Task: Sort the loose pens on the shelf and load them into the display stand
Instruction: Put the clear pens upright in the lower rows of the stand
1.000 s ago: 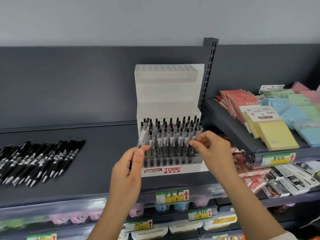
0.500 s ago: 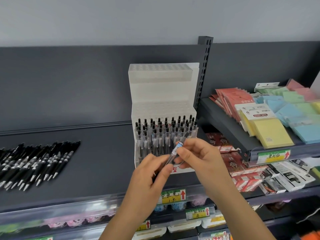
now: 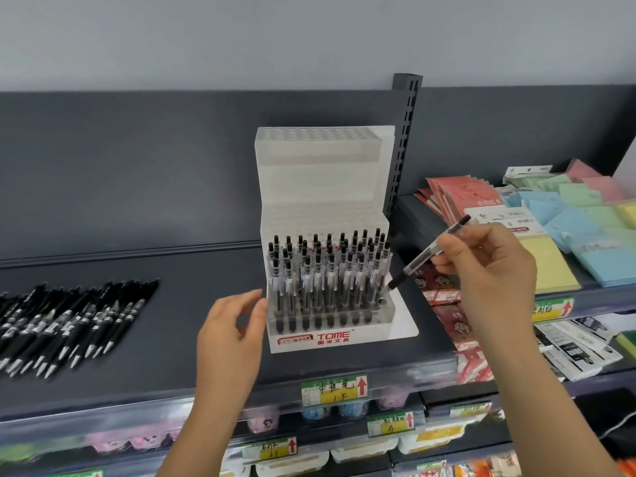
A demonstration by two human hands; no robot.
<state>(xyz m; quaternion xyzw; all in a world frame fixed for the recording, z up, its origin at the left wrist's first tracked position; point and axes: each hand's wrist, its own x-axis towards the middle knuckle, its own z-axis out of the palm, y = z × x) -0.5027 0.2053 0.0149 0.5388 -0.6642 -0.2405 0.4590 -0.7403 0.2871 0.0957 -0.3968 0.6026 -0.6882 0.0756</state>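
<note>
A white tiered display stand [image 3: 323, 187] sits on the dark shelf [image 3: 172, 339]; its lowest tier is packed with several clear pens with black caps [image 3: 330, 270], and the upper tiers are bare. My right hand [image 3: 488, 270] pinches one clear pen [image 3: 423, 256], tilted with its tip pointing down-left at the stand's right front corner. My left hand [image 3: 230, 332] hovers with loosely spread fingers beside the stand's left front edge and holds nothing. A pile of loose black pens [image 3: 69, 318] lies on the shelf at the far left.
Stacks of coloured sticky notes [image 3: 585, 228] and red notebooks [image 3: 454, 197] fill the raised shelf on the right. A slotted upright post [image 3: 404, 142] stands just behind the stand. Price tags [image 3: 334, 390] line the shelf's front edge, with packaged goods on lower shelves.
The pen passed from both hands into my right hand alone, which rose to the right of the stand. My left hand let go and moved left, to the stand's side.
</note>
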